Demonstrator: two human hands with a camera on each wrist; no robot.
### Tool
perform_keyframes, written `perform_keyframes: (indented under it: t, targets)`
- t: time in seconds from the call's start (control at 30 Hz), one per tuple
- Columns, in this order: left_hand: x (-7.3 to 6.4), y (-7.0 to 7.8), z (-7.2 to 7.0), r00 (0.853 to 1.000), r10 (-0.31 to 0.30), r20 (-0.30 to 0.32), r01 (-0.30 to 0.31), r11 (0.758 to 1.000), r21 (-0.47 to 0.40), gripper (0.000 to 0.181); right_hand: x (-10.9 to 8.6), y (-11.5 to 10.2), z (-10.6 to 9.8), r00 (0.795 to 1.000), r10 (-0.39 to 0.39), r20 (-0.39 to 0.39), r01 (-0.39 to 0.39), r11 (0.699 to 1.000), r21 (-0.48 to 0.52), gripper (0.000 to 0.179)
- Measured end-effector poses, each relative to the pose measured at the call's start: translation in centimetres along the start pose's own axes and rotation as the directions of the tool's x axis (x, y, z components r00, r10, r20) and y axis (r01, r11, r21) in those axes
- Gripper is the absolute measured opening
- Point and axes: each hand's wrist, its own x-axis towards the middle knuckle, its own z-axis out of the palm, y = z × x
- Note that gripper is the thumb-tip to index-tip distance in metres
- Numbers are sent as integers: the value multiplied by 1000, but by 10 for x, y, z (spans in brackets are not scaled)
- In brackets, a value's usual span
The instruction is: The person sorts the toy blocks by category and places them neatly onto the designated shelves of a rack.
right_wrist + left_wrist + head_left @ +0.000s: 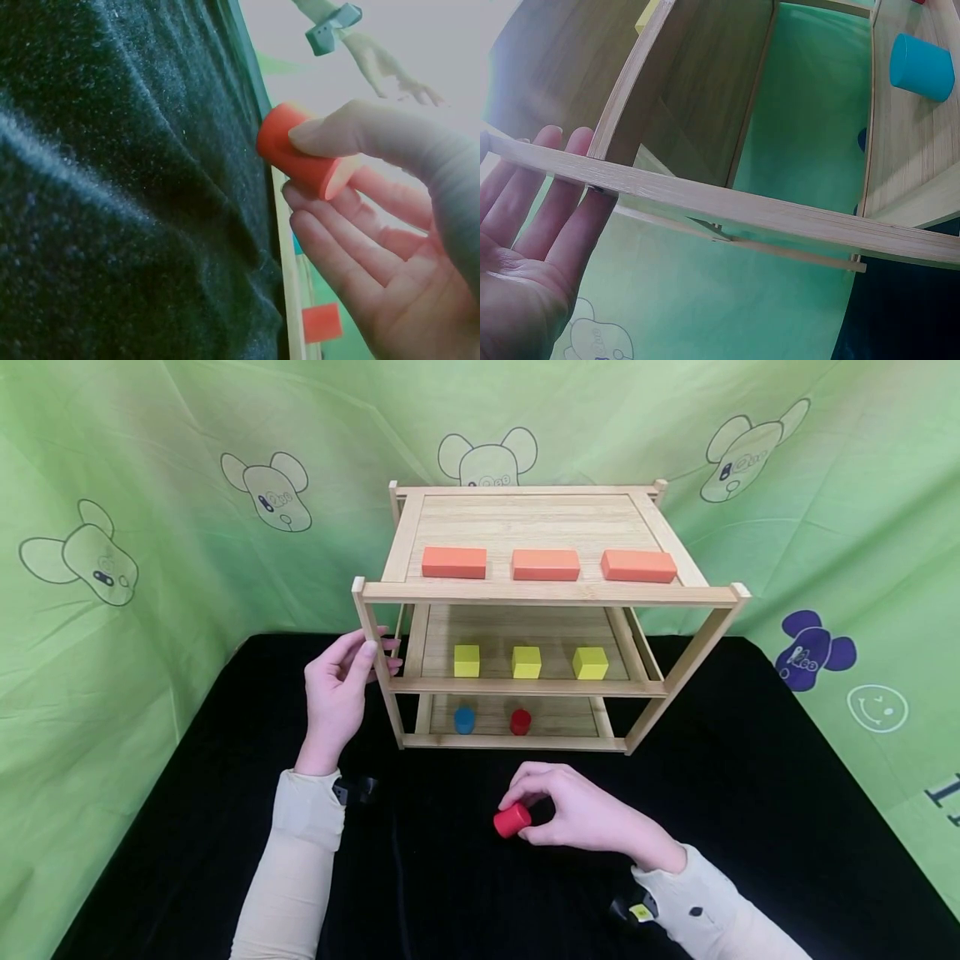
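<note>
My right hand (577,810) pinches a red cylinder block (512,820) between thumb and fingers, over the black cloth in front of a wooden shelf (540,595). In the right wrist view the thumb presses on the side of this red cylinder (300,154). At the shelf's left front post (380,668), my left hand (337,689) holds on, thumb in front and fingers behind. On the bottom tier stand a blue cylinder (464,720) and another red cylinder (521,722). The left wrist view shows the fingers behind the post (727,204) and the blue cylinder (922,67).
Three yellow cubes (527,662) line the middle tier. Three orange rectangular blocks (545,565) lie in a row on the top tier. Black cloth (442,877) covers the table, and a green printed curtain (180,460) hangs behind and at both sides.
</note>
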Motion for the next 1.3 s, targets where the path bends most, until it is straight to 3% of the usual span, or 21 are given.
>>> perform_keyframes:
  t: [0.67, 1.3]
  targets:
    - [1, 1, 1, 1000, -5, 0, 5, 999, -31, 28, -7, 14, -9, 987, 142, -80, -135, 988, 80, 32]
    - [0, 1, 1, 1000, -13, -5, 13, 1000, -28, 26, -14, 23, -20, 957, 221, -189, -216, 975, 46, 33]
